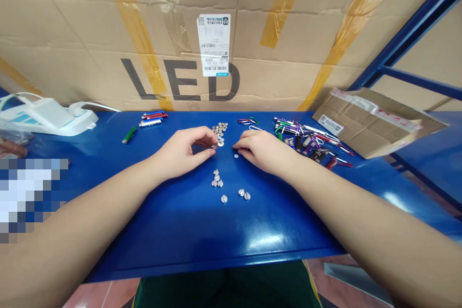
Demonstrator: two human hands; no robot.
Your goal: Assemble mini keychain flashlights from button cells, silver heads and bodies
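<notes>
My left hand (184, 151) rests on the blue table (187, 231) with thumb and fingers pinched on a small silver button cell (215, 146). My right hand (262, 150) lies curled just to the right, its fingertips touching the table beside a loose cell (236, 156). A cluster of silver cells (219, 129) sits just beyond the hands. Several more silver caps or cells (217, 180) lie nearer to me, with two others (244, 194) a little to the right.
A heap of small coloured keychain flashlights (310, 142) lies to the right, with carabiner clips (248, 121). A few flashlights (153, 118) and a green one (129, 135) lie at the left. A white device (46, 115) sits far left, a cardboard box (371, 120) at the right, a large "LED" carton (180, 33) behind.
</notes>
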